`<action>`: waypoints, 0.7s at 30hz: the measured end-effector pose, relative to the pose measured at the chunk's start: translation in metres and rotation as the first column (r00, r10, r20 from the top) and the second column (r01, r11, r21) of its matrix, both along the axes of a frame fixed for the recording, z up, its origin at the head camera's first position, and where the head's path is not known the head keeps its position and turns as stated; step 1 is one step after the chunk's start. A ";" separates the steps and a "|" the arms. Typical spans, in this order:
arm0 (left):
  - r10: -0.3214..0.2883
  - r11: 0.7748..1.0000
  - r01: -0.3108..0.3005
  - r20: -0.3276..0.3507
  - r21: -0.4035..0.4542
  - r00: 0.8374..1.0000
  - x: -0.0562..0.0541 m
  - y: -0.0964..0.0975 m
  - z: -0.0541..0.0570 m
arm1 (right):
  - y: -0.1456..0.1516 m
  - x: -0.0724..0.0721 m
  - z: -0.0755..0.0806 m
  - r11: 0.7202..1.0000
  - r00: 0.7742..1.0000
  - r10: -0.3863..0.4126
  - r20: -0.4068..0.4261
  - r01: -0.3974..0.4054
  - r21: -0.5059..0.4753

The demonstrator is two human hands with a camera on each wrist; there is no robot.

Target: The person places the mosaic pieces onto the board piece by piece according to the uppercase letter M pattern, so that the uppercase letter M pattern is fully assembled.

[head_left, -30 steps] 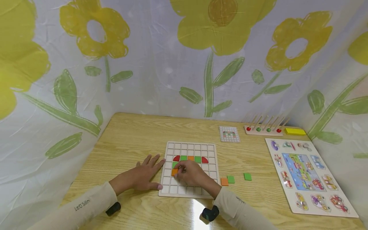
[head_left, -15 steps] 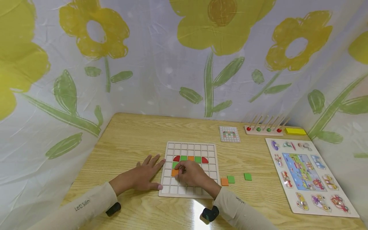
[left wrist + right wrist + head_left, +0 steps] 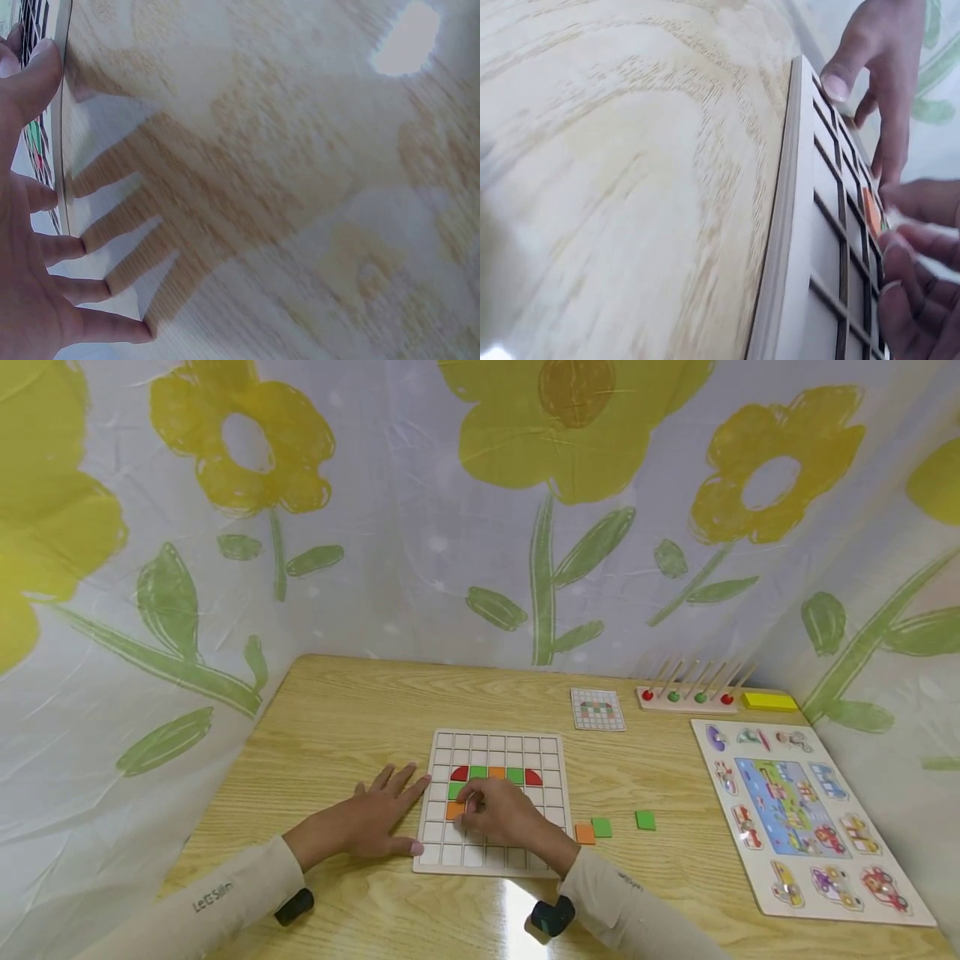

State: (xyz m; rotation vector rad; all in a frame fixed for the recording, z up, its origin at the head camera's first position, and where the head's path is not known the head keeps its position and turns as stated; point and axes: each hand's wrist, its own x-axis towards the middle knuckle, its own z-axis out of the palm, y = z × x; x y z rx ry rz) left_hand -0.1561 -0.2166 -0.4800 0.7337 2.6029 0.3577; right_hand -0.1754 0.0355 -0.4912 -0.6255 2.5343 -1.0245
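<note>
My left hand (image 3: pixel 378 821) lies spread on the table along the left side of a wooden grid board (image 3: pixel 487 862); thumb and fingertips reach its edge. Over the board, my right hand (image 3: pixel 501 810) has thumb and index finger at either side of an orange square tile (image 3: pixel 455 811), pinching at its right end. In the right wrist view the orange tile (image 3: pixel 871 213) sits at the fingertips. A small pale, pinkish patch between the fingers is too unclear to name. Above run red quarter-round tiles (image 3: pixel 533 777), green tiles (image 3: pixel 514 775) and another orange tile (image 3: pixel 497 772). The right hand hides other cells.
Right of the board lie a loose orange tile (image 3: pixel 585 834) and two green tiles (image 3: pixel 602 827). Behind stands a pattern card (image 3: pixel 597 709). Farther right are a peg rack (image 3: pixel 686 702) with red and green beads, a yellow block (image 3: pixel 769 702) and a picture puzzle (image 3: pixel 813 827).
The right hand's fingers have shifted slightly at the orange tile, showing more of its face. The left hand and the board stay put; the head view has moved a little.
</note>
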 end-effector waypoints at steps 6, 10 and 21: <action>0.004 1.000 -0.004 0.007 0.001 1.000 0.001 0.000 0.002 | 0.014 -0.001 0.003 0.995 0.998 0.052 -0.033 -0.054 -0.079; 0.012 1.000 -0.012 0.012 -0.002 1.000 0.002 0.001 0.003 | 0.029 -0.004 0.006 0.990 0.995 0.087 -0.039 -0.091 -0.111; 0.003 1.000 -0.003 0.004 0.008 1.000 0.000 -0.001 -0.002 | 0.082 -0.020 0.015 0.983 0.988 0.101 -0.117 -0.117 -0.140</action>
